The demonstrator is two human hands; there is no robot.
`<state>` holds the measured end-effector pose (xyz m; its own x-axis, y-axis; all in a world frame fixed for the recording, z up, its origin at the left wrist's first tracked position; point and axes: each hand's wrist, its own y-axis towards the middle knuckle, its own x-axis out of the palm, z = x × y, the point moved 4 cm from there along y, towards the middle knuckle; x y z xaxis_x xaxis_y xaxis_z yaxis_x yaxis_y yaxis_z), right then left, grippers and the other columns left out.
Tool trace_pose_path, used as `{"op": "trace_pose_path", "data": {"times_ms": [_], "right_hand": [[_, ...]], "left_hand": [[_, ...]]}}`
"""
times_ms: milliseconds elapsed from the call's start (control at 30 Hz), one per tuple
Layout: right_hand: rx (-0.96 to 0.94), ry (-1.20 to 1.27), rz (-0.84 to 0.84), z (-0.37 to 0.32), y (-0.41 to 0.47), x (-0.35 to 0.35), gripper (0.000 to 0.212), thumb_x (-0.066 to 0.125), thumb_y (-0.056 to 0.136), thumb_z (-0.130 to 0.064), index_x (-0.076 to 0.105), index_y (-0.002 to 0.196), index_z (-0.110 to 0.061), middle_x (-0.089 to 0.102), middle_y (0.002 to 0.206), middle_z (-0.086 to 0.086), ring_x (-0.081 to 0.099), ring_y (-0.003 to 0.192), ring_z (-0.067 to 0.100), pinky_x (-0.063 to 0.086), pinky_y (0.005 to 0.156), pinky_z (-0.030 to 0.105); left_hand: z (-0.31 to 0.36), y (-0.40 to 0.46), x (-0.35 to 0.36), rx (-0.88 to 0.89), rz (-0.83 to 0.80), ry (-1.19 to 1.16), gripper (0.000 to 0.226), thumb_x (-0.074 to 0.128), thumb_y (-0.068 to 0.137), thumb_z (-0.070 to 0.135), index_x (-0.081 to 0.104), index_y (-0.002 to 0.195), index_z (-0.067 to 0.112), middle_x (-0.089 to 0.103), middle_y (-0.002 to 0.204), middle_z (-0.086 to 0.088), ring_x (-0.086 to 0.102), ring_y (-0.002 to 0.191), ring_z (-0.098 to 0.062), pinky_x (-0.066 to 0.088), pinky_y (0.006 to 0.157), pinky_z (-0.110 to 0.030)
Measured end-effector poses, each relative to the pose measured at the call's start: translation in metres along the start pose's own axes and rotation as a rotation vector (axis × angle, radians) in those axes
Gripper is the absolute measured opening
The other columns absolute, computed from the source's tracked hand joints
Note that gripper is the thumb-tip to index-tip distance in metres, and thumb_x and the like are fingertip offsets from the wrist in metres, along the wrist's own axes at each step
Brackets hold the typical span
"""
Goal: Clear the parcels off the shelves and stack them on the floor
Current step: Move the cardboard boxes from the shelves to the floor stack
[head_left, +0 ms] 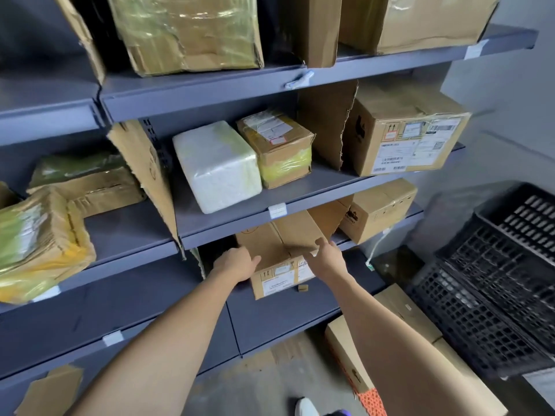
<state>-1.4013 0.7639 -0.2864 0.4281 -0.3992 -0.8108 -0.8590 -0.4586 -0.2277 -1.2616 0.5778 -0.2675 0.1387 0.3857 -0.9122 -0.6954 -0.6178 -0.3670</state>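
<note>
A long brown cardboard parcel [271, 247] lies on a lower grey shelf [270, 313], its labelled end facing me. My left hand [237, 264] lies against its left side with the fingers wrapped over the near corner. My right hand [329, 255] rests on its top right edge, fingers stretched forward over the top. On the shelf above sit a white wrapped parcel [217, 166], a small taped box [277, 148] and a large labelled box [405, 133]. A further box [377, 210] stands to the right on the lower shelf.
Parcels fill the top shelf [186, 31] and the left bay [45, 235]. Torn cardboard dividers [147, 172] stand between bays. Boxes lie on the floor [405, 319] at lower right beside stacked black plastic crates [495, 280]. A shoe [306, 406] shows at the bottom.
</note>
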Motion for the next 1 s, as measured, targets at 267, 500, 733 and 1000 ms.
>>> {"op": "trace_pose_path", "data": {"times_ms": [267, 500, 733, 1000], "right_hand": [[0.017, -0.049, -0.070, 0.007, 0.071, 0.009, 0.050, 0.050, 0.088, -0.006, 0.038, 0.136, -0.005, 0.045, 0.135, 0.017, 0.044, 0.126, 0.037, 0.043, 0.104, 0.045], [0.103, 0.007, -0.266, 0.003, 0.109, 0.022, 0.082, 0.068, 0.086, -0.043, 0.026, 0.142, 0.000, 0.041, 0.146, 0.017, 0.042, 0.135, 0.031, 0.040, 0.108, 0.039], [0.120, -0.023, -0.342, 0.004, 0.125, 0.025, 0.126, 0.071, 0.070, -0.071, 0.006, 0.156, -0.006, 0.042, 0.151, 0.008, 0.044, 0.137, 0.027, 0.039, 0.106, 0.035], [0.173, 0.186, -0.296, 0.009, 0.089, 0.020, 0.116, 0.091, 0.064, -0.043, 0.019, 0.147, -0.008, 0.049, 0.140, 0.012, 0.053, 0.125, 0.032, 0.045, 0.089, 0.034]], "left_hand": [[0.023, 0.031, 0.017, -0.204, -0.097, -0.085, 0.071, 0.044, 0.096, 0.063, 0.053, 0.131, 0.002, 0.062, 0.124, -0.011, 0.060, 0.109, -0.026, 0.052, 0.088, -0.033], [0.023, 0.053, 0.025, -0.343, -0.102, -0.374, 0.105, 0.063, 0.087, 0.060, 0.009, 0.155, 0.000, 0.018, 0.162, -0.013, 0.029, 0.145, -0.028, 0.033, 0.111, -0.032], [0.021, 0.062, 0.033, -0.462, -0.171, -0.642, 0.117, 0.077, 0.082, 0.044, -0.004, 0.157, 0.004, 0.012, 0.164, -0.010, 0.028, 0.146, -0.028, 0.035, 0.109, -0.033], [0.007, 0.035, 0.042, -0.495, -0.099, -0.732, 0.121, 0.084, 0.076, 0.040, 0.002, 0.157, 0.002, 0.014, 0.164, -0.010, 0.029, 0.146, -0.028, 0.037, 0.112, -0.036]]}}
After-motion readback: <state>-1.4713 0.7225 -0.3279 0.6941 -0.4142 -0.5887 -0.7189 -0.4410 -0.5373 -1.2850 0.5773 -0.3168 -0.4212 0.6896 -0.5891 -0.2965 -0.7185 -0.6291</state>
